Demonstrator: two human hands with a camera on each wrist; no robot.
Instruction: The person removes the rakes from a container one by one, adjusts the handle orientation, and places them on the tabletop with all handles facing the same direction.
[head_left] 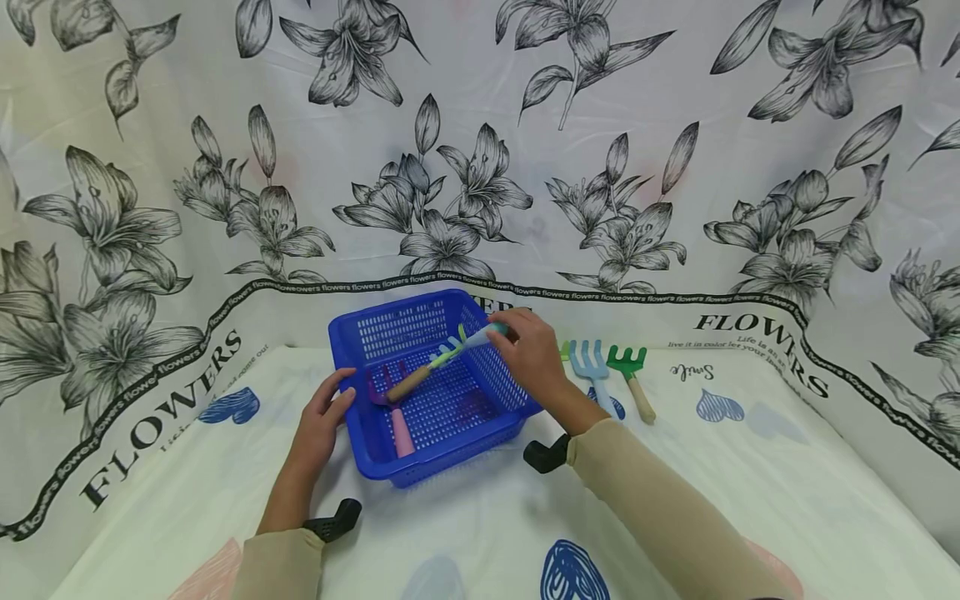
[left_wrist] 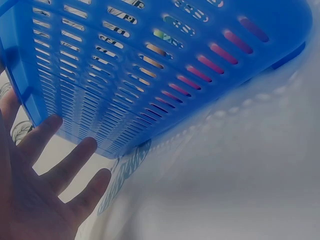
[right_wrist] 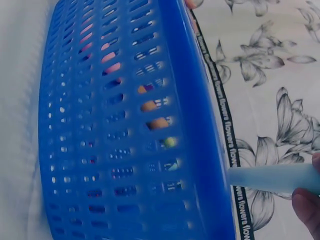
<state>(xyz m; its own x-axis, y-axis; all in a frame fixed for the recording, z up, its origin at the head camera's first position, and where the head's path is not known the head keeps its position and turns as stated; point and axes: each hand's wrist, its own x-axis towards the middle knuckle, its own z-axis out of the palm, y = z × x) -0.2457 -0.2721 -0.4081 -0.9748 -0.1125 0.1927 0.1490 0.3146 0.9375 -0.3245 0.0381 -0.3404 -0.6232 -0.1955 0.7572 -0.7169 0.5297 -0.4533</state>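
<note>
A blue plastic basket with slotted walls stands tilted toward me. My left hand holds its left rim, thumb and index finger over the edge; the other fingers spread outside in the left wrist view. My right hand pinches the light blue handle of a small garden rake above the basket's right side. Its head points down-left and overlaps the green head of a wooden-handled rake inside. Also in the basket lies a garden fork with a pink handle and a purple head.
Right of the basket, on the white patterned cloth, lie a light blue rake and a green rake with a wooden handle. A bit of light green shows beside them. A flower-printed curtain hangs behind.
</note>
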